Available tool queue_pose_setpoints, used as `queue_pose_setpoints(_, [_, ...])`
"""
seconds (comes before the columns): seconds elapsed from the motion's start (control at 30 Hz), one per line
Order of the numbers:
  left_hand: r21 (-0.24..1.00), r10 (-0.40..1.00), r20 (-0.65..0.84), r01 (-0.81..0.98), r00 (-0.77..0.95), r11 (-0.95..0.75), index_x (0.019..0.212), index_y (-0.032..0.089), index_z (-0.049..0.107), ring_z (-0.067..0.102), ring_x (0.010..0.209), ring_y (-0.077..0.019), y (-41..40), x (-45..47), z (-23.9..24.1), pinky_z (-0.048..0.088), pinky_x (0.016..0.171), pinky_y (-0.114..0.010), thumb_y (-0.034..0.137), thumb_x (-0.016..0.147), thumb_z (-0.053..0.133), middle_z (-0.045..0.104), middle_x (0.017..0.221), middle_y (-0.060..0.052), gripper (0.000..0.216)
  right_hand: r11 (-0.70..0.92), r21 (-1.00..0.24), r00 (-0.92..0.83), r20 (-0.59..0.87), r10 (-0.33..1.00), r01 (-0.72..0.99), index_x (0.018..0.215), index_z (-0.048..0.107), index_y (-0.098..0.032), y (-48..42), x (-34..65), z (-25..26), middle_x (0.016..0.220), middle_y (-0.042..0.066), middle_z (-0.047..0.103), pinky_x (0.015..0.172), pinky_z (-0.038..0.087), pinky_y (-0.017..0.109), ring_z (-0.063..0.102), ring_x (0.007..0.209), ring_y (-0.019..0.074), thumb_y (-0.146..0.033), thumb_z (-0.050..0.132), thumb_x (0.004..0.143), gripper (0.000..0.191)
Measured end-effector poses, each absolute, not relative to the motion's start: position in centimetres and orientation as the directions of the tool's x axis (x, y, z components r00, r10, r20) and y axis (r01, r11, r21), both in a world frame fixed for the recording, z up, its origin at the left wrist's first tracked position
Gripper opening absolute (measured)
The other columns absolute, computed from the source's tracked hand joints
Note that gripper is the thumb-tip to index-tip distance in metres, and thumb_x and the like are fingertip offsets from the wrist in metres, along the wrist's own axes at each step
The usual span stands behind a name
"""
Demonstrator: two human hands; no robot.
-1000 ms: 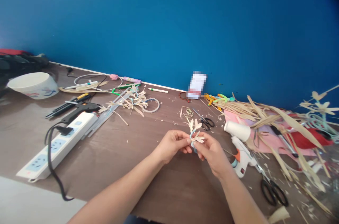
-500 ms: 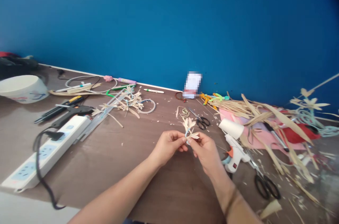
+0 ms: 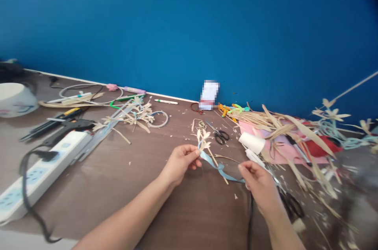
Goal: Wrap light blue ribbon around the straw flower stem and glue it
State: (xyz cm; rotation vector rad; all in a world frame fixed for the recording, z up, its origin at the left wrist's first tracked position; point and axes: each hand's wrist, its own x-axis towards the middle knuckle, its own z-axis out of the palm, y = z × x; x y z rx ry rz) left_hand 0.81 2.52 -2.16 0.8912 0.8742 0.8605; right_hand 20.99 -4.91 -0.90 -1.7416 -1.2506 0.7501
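Small black scissors [image 3: 220, 136] and a tipped-over paper cup [image 3: 251, 142] lie on the brown surface [image 3: 118, 179] just behind the hands. A white bowl [image 3: 14, 98] sits far left, its inside hidden. The left hand [image 3: 180, 161] pinches a straw flower [image 3: 203, 139]. The right hand [image 3: 261, 187] pinches the flower's blue ribbon [image 3: 220, 169], which stretches between both hands.

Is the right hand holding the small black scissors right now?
No, the right hand pinches the end of a blue ribbon running to the straw flower in the left hand.
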Motion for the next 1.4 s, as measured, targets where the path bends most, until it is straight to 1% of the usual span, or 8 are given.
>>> queue_pose_setpoints(0.13, [0.885, 0.872, -0.242, -0.272, 0.426, 0.378, 0.065, 0.011, 0.058, 0.048, 0.042, -0.0057, 2.4, 0.9, -2.3, 0.033, 0.041, -0.016, 0.032, 0.062, 0.064, 0.055, 0.05, 0.0, 0.022, -0.039, -0.897, 0.263, 0.087, 0.961, 0.44, 0.081, 0.059, -0.018, -4.1, 18.6, -0.9, 0.082, 0.006, 0.06, 0.062, 0.044, 0.027, 0.056, 0.073, 0.0179, -0.038, 0.052, 0.074, 0.023])
queue_pose_setpoints(0.23, [0.891, 0.85, -0.224, -0.252, 0.476, 0.376, 0.065, 0.011, 0.058, 0.046, 0.041, -0.0053, 2.4, 0.8, -2.4, 0.032, 0.041, -0.016, 0.033, 0.062, 0.064, 0.054, 0.048, 0.001, 0.024, 0.089, -0.901, 0.157, 0.17, 0.973, 0.426, 0.088, 0.061, -0.019, -3.0, 16.0, -0.5, 0.097, 0.007, 0.06, 0.077, 0.041, 0.03, 0.053, 0.09, 0.02, -0.031, 0.049, 0.077, 0.02])
queue_pose_setpoints(0.37, [0.929, 0.861, -0.218, -0.173, 0.459, 0.328, 0.068, 0.011, 0.059, 0.042, 0.038, -0.0051, 2.3, 0.7, -2.2, 0.03, 0.04, -0.016, 0.034, 0.064, 0.063, 0.051, 0.044, 0.002, 0.024, 0.034, -0.914, 0.064, 0.065, 0.996, 0.405, 0.075, 0.06, -0.017, -2.0, 14.1, -0.4, 0.072, 0.004, 0.063, 0.066, 0.042, 0.029, 0.055, 0.068, 0.0171, -0.03, 0.046, 0.078, 0.019])
queue_pose_setpoints(0.7, [0.979, 0.902, -0.153, -0.061, 0.403, 0.193, 0.071, 0.011, 0.058, 0.044, 0.044, -0.0064, 2.2, 1.0, -2.6, 0.033, 0.044, -0.017, 0.033, 0.07, 0.057, 0.051, 0.05, 0.002, 0.022, -0.132, -0.971, 0.122, -0.109, 0.987, 0.202, 0.067, 0.048, -0.018, -2.2, 13.5, -1.0, 0.054, -0.005, 0.05, 0.045, 0.036, 0.02, 0.046, 0.043, 0.0085, -0.026, 0.051, 0.072, 0.009])
queue_pose_setpoints(0.9, [0.973, 0.914, -0.157, -0.102, 0.374, 0.209, 0.071, 0.011, 0.057, 0.044, 0.043, -0.0065, 2.0, 1.3, -2.9, 0.034, 0.044, -0.018, 0.034, 0.068, 0.059, 0.051, 0.049, 0.002, 0.024, -0.125, -0.985, 0.139, -0.107, 0.984, 0.123, 0.067, 0.047, -0.018, -2.5, 13.0, -1.3, 0.048, -0.006, 0.046, 0.039, 0.031, 0.019, 0.04, 0.039, 0.0075, -0.028, 0.052, 0.072, 0.012])
queue_pose_setpoints(1.1, [0.957, 0.916, -0.19, -0.141, 0.353, 0.253, 0.069, 0.011, 0.057, 0.043, 0.04, -0.0059, 2.1, 1.4, -3.2, 0.034, 0.042, -0.017, 0.036, 0.067, 0.059, 0.05, 0.046, 0.003, 0.025, -0.118, -0.971, 0.128, -0.093, 0.987, 0.209, 0.067, 0.049, -0.018, -2.7, 13.3, -1.9, 0.047, -0.005, 0.047, 0.04, 0.032, 0.02, 0.04, 0.039, 0.0086, -0.03, 0.05, 0.074, 0.014])
queue_pose_setpoints(1.2, [0.951, 0.921, -0.204, -0.154, 0.333, 0.267, 0.067, 0.011, 0.056, 0.043, 0.04, -0.0058, 2.3, 1.3, -3.2, 0.034, 0.042, -0.017, 0.035, 0.065, 0.06, 0.05, 0.045, 0.003, 0.024, -0.077, -0.931, 0.13, -0.032, 0.991, 0.357, 0.065, 0.05, -0.019, -3.2, 13.4, -1.7, 0.051, -0.002, 0.051, 0.044, 0.033, 0.021, 0.044, 0.045, 0.0107, -0.028, 0.049, 0.074, 0.013])
queue_pose_setpoints(1.4, [0.953, 0.935, -0.204, -0.161, 0.289, 0.257, 0.065, 0.011, 0.057, 0.042, 0.039, -0.0052, 2.5, 1.3, -3.3, 0.033, 0.042, -0.017, 0.032, 0.065, 0.061, 0.051, 0.046, 0.002, 0.022, 0.122, -0.654, -0.081, 0.093, 0.992, 0.747, 0.068, 0.047, -0.021, -5.6, 12.9, 0.5, 0.059, -0.001, 0.054, 0.051, 0.031, 0.023, 0.048, 0.053, 0.0135, -0.023, 0.041, 0.08, 0.013])
